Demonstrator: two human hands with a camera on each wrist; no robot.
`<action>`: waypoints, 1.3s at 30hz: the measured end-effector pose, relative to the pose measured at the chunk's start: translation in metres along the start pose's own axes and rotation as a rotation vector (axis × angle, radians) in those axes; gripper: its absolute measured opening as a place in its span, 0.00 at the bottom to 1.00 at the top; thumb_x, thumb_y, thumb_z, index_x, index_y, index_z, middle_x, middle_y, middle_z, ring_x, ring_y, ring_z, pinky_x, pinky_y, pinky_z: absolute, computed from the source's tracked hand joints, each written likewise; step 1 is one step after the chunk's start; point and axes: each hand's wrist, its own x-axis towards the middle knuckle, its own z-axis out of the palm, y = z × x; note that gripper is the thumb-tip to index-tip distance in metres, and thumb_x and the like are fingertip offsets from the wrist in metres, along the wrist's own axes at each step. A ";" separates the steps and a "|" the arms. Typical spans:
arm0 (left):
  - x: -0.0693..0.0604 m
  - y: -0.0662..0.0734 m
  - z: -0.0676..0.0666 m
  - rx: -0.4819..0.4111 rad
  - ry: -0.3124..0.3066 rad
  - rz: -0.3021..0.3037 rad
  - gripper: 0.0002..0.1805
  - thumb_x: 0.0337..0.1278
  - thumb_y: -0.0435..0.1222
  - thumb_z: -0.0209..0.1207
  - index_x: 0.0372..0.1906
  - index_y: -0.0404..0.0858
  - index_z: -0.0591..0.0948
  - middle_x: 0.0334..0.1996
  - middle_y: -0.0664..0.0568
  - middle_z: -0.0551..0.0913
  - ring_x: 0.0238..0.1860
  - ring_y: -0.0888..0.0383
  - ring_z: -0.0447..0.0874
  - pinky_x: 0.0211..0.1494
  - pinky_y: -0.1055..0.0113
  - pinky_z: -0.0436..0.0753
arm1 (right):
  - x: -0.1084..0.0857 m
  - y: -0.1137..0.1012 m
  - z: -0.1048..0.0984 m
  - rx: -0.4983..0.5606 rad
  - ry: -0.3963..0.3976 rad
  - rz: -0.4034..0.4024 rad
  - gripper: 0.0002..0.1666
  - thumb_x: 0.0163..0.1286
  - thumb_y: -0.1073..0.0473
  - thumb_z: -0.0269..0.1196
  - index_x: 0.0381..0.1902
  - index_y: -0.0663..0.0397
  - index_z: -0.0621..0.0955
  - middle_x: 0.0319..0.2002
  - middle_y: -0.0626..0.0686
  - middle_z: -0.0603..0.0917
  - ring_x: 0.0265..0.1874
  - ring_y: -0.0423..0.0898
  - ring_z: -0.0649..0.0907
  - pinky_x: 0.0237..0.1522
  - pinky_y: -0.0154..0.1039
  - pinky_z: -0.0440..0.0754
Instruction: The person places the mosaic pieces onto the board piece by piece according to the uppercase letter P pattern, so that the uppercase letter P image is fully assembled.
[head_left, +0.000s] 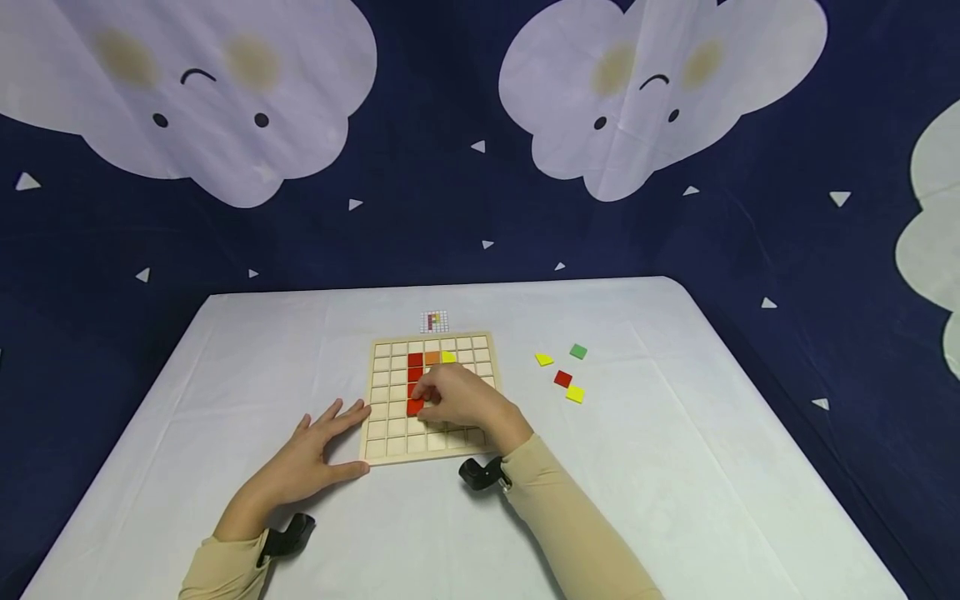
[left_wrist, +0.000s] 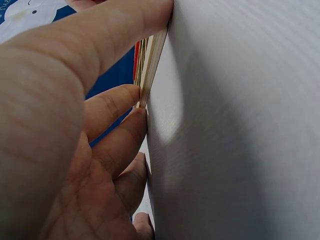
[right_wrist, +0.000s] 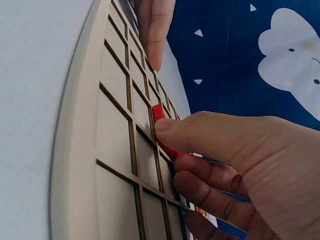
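Four loose tiles [head_left: 575,394] lie on the bench [head_left: 675,467] beside the board [head_left: 378,429]. The right hand [head_left: 465,396] hides part of it; fingers pinch the lowest red tile [head_left: 414,408] there. The left hand [head_left: 307,457], fingers spread, touches the board's edge.

Board's [head_left: 396,427] near L side blocked: L hand [head_left: 303,462] at its edge. R hand [head_left: 457,396] & R forearm [head_left: 577,525] bar access from near R. Far L cells [head_left: 382,351] reachable from above. Table [head_left: 750,467] has wide room R of loose tiles [head_left: 563,379]; gap btwn hands also passable, w/ wrist cams [head_left: 480,473] jutting in. Flat card [head_left: 435,322] just beyond far edge.
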 end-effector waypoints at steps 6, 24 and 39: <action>0.000 0.000 0.000 0.014 0.001 0.005 0.47 0.55 0.51 0.78 0.79 0.44 0.74 0.82 0.41 0.68 0.85 0.27 0.52 0.79 0.17 0.43 | 0.001 0.001 0.000 0.014 0.003 -0.004 0.10 0.69 0.61 0.74 0.47 0.53 0.90 0.39 0.47 0.88 0.37 0.38 0.80 0.43 0.29 0.81; 0.000 -0.002 0.001 0.016 0.010 0.017 0.47 0.55 0.51 0.78 0.79 0.43 0.74 0.82 0.41 0.68 0.85 0.27 0.52 0.79 0.17 0.44 | 0.002 0.004 0.002 0.013 0.012 -0.010 0.09 0.70 0.62 0.74 0.47 0.53 0.90 0.39 0.47 0.89 0.37 0.38 0.81 0.43 0.28 0.82; 0.000 -0.002 0.001 0.011 0.005 0.006 0.47 0.55 0.51 0.78 0.79 0.43 0.74 0.82 0.41 0.68 0.85 0.27 0.51 0.79 0.17 0.43 | 0.000 0.003 -0.001 0.037 0.019 -0.005 0.10 0.69 0.60 0.76 0.47 0.53 0.90 0.41 0.46 0.90 0.38 0.37 0.83 0.45 0.27 0.83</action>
